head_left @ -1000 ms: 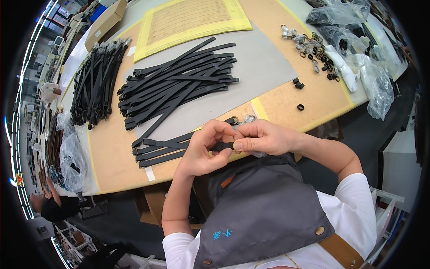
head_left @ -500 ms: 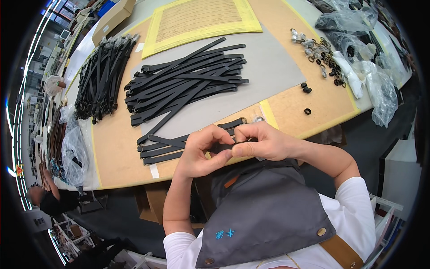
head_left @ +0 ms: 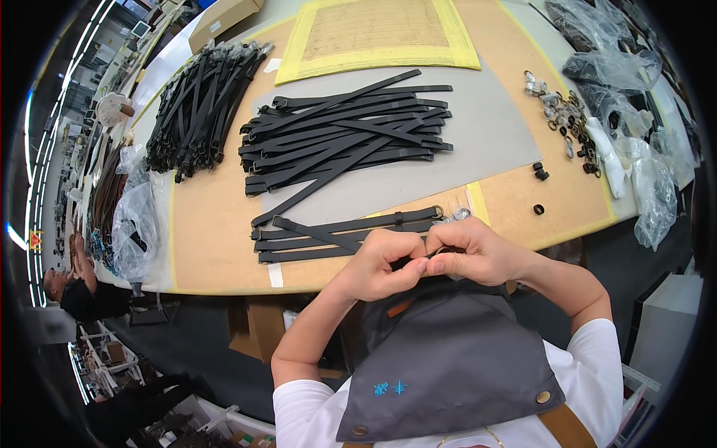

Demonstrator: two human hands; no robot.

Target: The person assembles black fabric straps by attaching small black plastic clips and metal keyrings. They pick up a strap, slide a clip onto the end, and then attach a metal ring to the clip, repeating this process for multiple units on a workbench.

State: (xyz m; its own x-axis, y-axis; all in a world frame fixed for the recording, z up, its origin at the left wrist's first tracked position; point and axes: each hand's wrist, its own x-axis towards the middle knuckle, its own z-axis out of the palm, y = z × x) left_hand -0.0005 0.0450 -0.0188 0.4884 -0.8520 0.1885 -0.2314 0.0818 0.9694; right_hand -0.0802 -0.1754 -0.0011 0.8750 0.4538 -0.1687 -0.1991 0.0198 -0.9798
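Strap, dark and mostly hidden, sits pinched in both the left hand and right hand, thumbs nearly meeting, over the tabletop's near edge. Just beyond lie loose straps; a black ring rests rightward.

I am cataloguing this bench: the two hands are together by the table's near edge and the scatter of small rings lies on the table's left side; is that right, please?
Not quite: the head view shows the scatter of small rings on the right side of the table, not the left. The left hand and the right hand are indeed together by the near edge.
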